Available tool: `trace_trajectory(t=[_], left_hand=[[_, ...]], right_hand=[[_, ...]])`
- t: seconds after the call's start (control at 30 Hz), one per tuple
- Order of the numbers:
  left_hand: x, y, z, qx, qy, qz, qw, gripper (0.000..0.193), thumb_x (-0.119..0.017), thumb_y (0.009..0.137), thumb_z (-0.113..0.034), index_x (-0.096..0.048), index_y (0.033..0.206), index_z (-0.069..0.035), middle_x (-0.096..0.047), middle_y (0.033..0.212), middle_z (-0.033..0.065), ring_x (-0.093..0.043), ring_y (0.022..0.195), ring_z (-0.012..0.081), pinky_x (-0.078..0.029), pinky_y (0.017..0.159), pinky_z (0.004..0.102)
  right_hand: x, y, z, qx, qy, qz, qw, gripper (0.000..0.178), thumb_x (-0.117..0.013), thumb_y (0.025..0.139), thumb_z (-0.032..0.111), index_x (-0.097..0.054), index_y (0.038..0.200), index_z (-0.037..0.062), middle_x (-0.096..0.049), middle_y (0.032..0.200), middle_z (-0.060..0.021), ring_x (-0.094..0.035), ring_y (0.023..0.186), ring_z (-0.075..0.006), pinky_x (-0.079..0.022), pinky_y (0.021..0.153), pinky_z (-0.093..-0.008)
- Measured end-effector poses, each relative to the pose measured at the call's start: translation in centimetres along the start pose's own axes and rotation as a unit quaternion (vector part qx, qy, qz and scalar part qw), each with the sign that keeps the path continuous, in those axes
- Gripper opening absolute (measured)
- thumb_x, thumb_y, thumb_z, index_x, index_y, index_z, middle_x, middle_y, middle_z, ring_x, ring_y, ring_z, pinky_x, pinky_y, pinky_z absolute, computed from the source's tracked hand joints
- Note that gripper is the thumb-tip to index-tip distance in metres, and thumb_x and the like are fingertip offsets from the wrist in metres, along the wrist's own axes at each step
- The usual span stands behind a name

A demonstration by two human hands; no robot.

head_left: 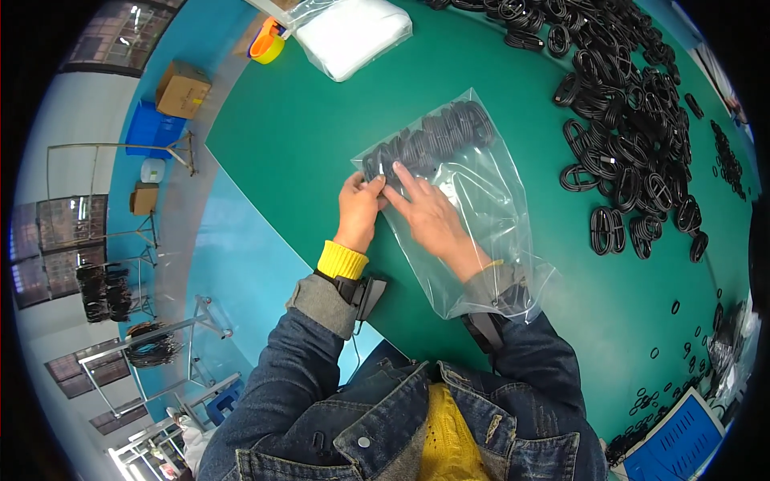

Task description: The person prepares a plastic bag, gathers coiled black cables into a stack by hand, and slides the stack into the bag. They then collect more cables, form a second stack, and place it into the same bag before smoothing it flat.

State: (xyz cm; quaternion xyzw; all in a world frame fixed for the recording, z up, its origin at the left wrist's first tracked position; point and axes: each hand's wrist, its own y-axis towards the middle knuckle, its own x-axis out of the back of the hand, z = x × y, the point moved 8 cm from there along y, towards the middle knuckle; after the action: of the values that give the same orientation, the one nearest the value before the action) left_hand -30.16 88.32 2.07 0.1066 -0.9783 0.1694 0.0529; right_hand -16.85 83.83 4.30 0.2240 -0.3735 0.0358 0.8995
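A clear plastic bag (489, 212) lies on the green table, with a row of coiled black cables (437, 136) packed along its far end. My left hand (360, 210) is at the bag's left edge beside the leftmost coils, fingers closed on the plastic. My right hand (433, 215) reaches inside the bag, whose mouth lies around my right forearm. Its fingers are stretched out, and the fingertips touch the coils at the left end of the row. Part of its underside is hidden.
A large heap of coiled black cables (618, 136) covers the table's right side. Small black rings (654, 353) lie scattered near right, by a blue-and-white panel (678, 441). White plastic bags (353, 32) and a yellow-orange tape roll (267, 42) lie at the far left. Metal racks (192, 337) stand beyond.
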Motion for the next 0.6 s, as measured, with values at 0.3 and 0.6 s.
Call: trace_trajectory(t=[0.3,0.6], left_hand=[[-1.5,-0.7,0.8,0.043,-0.160,0.068,0.984,0.011,-0.059,0.086,-0.009,-0.059,0.093,-0.001,-0.057,0.077,-0.0012,-0.050,0.066,0.0074,-0.042,0.060,0.0212],[-1.4,0.0,1.6,0.066,-0.176,0.057,0.981,0.006,-0.056,0.088,-0.010,-0.058,0.090,-0.004,-0.057,0.076,-0.0022,-0.052,0.066,0.0078,-0.044,0.061,0.0209]], right_hand=[[1.3,-0.3,-0.6,-0.006,0.064,-0.091,0.994,0.058,-0.055,0.070,-0.005,-0.048,0.125,0.0131,-0.039,0.131,-0.0141,-0.049,0.101,-0.0353,-0.046,0.083,-0.0410],[0.5,-0.4,-0.6,-0.027,-0.038,-0.054,0.997,0.061,-0.057,0.067,-0.005,-0.051,0.123,0.0199,-0.040,0.131,-0.0126,-0.048,0.104,-0.0339,-0.046,0.083,-0.0402]])
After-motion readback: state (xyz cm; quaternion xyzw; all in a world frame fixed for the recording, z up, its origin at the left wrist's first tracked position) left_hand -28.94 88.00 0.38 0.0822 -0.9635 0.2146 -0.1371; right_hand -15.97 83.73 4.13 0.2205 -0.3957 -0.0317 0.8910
